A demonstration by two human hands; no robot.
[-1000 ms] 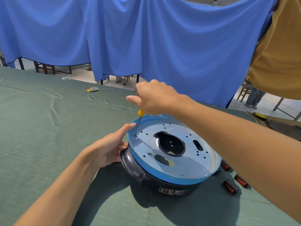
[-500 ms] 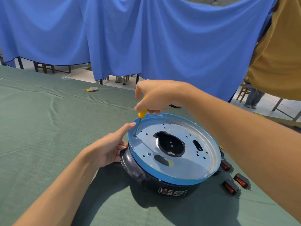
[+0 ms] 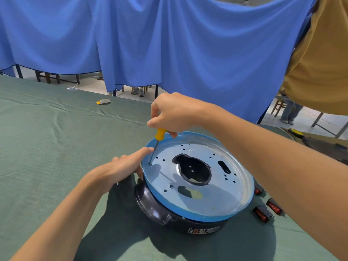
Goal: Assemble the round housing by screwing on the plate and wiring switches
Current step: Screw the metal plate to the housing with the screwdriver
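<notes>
A round black housing [image 3: 160, 211] stands on the green cloth, topped by a silver plate [image 3: 216, 196] with a blue rim and a dark middle cut-out. My right hand [image 3: 173, 113] grips a yellow-handled screwdriver [image 3: 159, 134] from above, its tip standing in a screw hole at the plate's left edge. My left hand [image 3: 120, 168] lies flat against the housing's left side, its forefinger touching the blue rim beside the screwdriver shaft. Three black switches with red rockers [image 3: 263, 213] lie to the right of the housing.
A green cloth-covered table [image 3: 47, 147] stretches left and forward. A small grey and yellow item [image 3: 103, 101] lies near its far edge. Blue curtains [image 3: 169, 44] hang behind, and a person in a mustard shirt [image 3: 320, 63] stands at the far right.
My right hand has turned on the screwdriver handle, with its fingers regripped. My left hand and the housing have stayed in place.
</notes>
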